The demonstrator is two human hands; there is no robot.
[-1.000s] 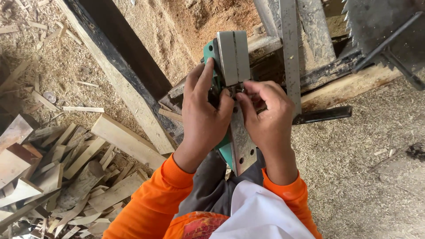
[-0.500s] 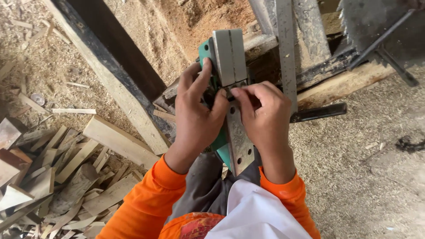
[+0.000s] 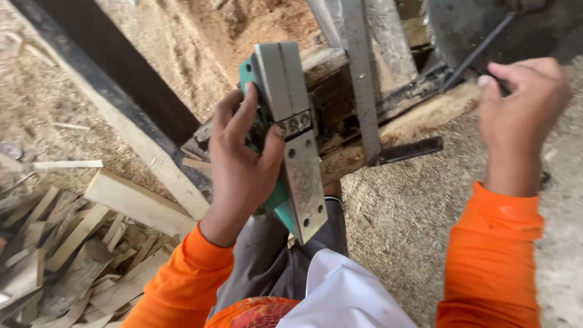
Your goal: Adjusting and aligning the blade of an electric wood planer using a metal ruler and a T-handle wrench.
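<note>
Upturned planer gripped, right hand away at a dark tool

Partly hidden, the green body of the electric planer (image 3: 285, 136) sits behind the left hand (image 3: 243, 164) and its own grey metal sole plate, which faces up. What the right hand (image 3: 519, 112) pinches is hard to make out: a thin dark handle beside the circular saw blade (image 3: 467, 27), cut off at the top edge. Wood offcuts (image 3: 67, 243) litter the sawdust floor at left. The left hand is curled firmly around the planer over the lap; the right hand's fingers are closed on the dark handle.
</note>
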